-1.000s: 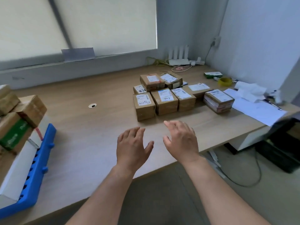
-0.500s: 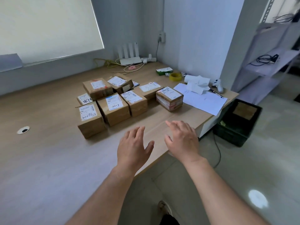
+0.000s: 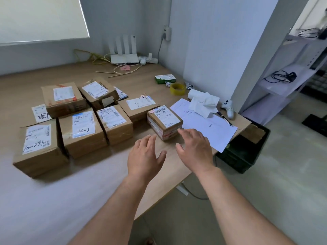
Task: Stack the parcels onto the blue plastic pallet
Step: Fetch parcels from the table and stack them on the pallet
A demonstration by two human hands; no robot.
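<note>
While both forearms reached over the counter [image 3: 88, 183] edge, the left hand [image 3: 144, 156] and right hand [image 3: 195, 150] hovered with fingers [image 3: 184, 133] spread, holding nothing. Just beyond them at 12 o'clock sat a small taped parcel [image 3: 165, 122]; more parcels [image 3: 83, 131] clustered at 10 o'clock, papers [image 3: 208, 129] at 2 o'clock.

Single head-worn wide-angle view, looking forward and steeply down from close above the desk [image 3: 53, 200] edge. It faces the room corner; both forearms enter from the bottom edge. Floor visible at right.
</note>
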